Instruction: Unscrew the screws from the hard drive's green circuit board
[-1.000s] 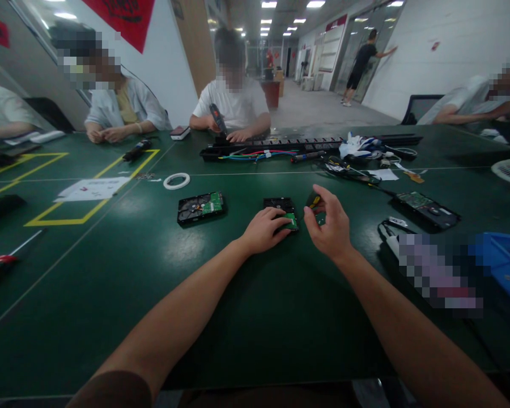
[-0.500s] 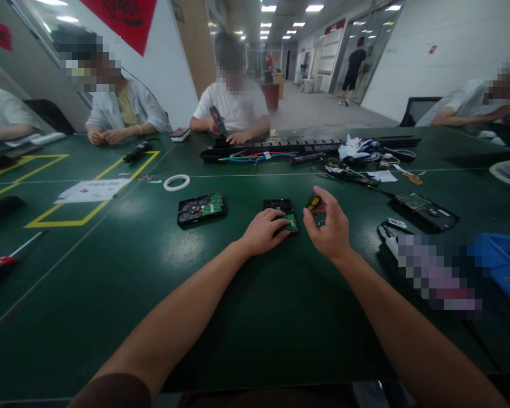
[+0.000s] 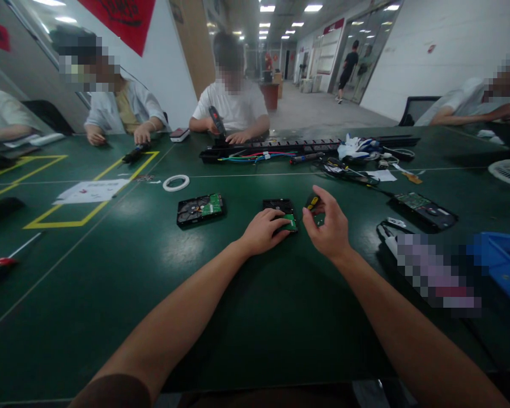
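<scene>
Drive (image 3: 279,204): on the desk (image 3: 255,323), ahead of me near centre, lying flat with its board (image 3: 291,222) up, partly under my left grip (image 3: 264,231).
Left grip: laid over the drive, fingers across the top, thumb toward the near end. Can't tell if it clamps the sides or just holds it down.
Right grip (image 3: 330,228): closed on the driver (image 3: 313,200), thumb and fingers around the handle, just right of the drive.
Drive feel: I'd expect dense for its size, stiff case, smooth enough to skate on this desk if pushed sideways.
Drive hold: I'd take it by the long side edges, palm off the board. The board is the fragile bit.
Driver feel: looks light and rigid; handle is the place to hold.
Hidden: much of the drive's left and near side, under my fingers. Driver mostly behind the fingers; can't make out its tip or whether it touches the drive.
Green bit (image 3: 320,219): peeks out by the right palm, mostly covered; can't say what it is.
Pixelated item (image 3: 437,272): right side, unreadable.
Blue bin (image 3: 508,266): cut off at right edge.
</scene>
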Demonstrator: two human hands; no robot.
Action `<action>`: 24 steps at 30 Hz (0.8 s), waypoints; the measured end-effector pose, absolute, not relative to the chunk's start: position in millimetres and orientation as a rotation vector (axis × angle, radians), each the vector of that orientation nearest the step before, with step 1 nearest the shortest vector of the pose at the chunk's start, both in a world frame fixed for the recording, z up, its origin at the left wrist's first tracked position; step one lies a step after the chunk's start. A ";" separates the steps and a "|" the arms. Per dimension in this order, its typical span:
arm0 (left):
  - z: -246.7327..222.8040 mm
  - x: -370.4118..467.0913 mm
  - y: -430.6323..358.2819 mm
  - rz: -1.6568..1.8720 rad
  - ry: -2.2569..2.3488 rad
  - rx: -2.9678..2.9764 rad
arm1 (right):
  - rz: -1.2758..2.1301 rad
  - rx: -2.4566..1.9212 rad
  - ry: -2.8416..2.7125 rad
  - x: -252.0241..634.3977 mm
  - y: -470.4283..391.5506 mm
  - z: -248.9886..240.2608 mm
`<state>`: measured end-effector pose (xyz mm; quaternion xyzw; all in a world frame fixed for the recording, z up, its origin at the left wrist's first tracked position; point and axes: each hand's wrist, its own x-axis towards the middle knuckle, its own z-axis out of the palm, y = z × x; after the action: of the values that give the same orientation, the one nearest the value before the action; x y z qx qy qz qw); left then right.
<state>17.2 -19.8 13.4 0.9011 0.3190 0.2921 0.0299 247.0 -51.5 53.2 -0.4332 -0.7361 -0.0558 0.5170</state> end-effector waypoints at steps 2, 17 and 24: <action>13.9 17.1 -20.2 0.897 0.982 2.779 | -0.132 -1.042 -1.769 247.2 -51.5 53.4; 14.4 16.9 -20.5 0.898 0.984 2.771 | -0.139 -1.050 -1.786 247.1 -52.7 59.2; 12.0 17.0 -18.6 0.888 0.994 2.771 | -0.142 -1.053 -1.789 247.1 -52.7 58.6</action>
<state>17.0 -18.6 12.0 0.9007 0.3230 0.2887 0.0332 247.1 -52.7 58.6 -0.4367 -0.7416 -0.0588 0.5058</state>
